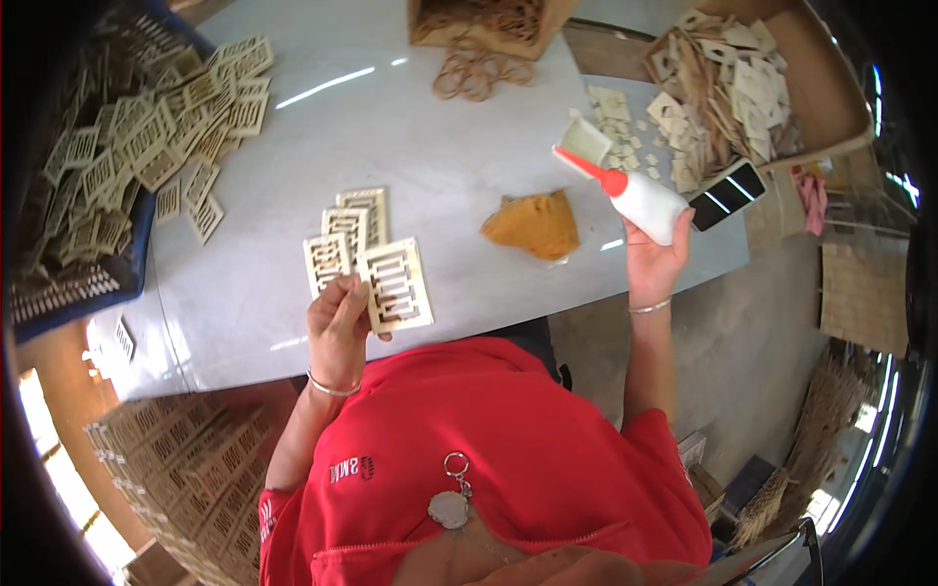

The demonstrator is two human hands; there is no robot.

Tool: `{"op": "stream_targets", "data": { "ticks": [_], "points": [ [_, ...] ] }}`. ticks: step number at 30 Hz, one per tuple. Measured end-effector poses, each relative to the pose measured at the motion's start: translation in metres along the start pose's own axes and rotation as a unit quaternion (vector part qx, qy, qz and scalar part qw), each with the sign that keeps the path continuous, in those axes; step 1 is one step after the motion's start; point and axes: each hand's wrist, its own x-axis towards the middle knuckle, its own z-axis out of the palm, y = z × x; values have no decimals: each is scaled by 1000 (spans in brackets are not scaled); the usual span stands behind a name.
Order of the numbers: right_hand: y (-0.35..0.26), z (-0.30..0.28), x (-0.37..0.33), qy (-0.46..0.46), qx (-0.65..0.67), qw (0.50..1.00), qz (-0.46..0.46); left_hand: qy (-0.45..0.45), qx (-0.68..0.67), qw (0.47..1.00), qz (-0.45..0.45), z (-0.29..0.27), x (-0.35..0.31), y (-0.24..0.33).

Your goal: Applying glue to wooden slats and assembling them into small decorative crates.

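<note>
A: Where the grey table meets its left edge, what do you log?

B: Blue basket, heaped with slotted pieces; some spill onto the surface beside it.

A: Next, by the near edge?

B: Left hand, thumb and fingers pinched together on the lower left of a pale slotted panel, which is tilted up. Three similar panels just beyond, overlapping in a stepped row. Cannot tell whether the fingers also touch the nearest of these.

A: Middle of the table?

B: At the far edge, a carton with rubber bands spread in front of it. Nearer the near edge, a crumpled mustard cloth, well apart from the panels.

A: Right hand?

B: Right hand, over the near edge toward the right corner, fingers curled around the base of a white squeeze bottle. Bottle tilted, its red nozzle aimed up-left, over a pale dish.

A: And the right edge?

B: Dark phone lying just beside the bottle; toward the far right corner, a large box of thin wooden pieces.
</note>
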Motion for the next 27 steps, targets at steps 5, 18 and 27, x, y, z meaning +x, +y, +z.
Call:
{"op": "stream_targets", "data": {
  "ticks": [5,18,27],
  "points": [
    [11,-62,35,111,-145,981,-64,-14,51,998,-24,0,7,-22],
    [-21,-28,140,-151,-721,640,-219,20,160,986,-29,-2,24,-47],
    [20,-21,240,-259,-790,544,-110,60,178,980,-57,-1,26,-50]
  ]
}}
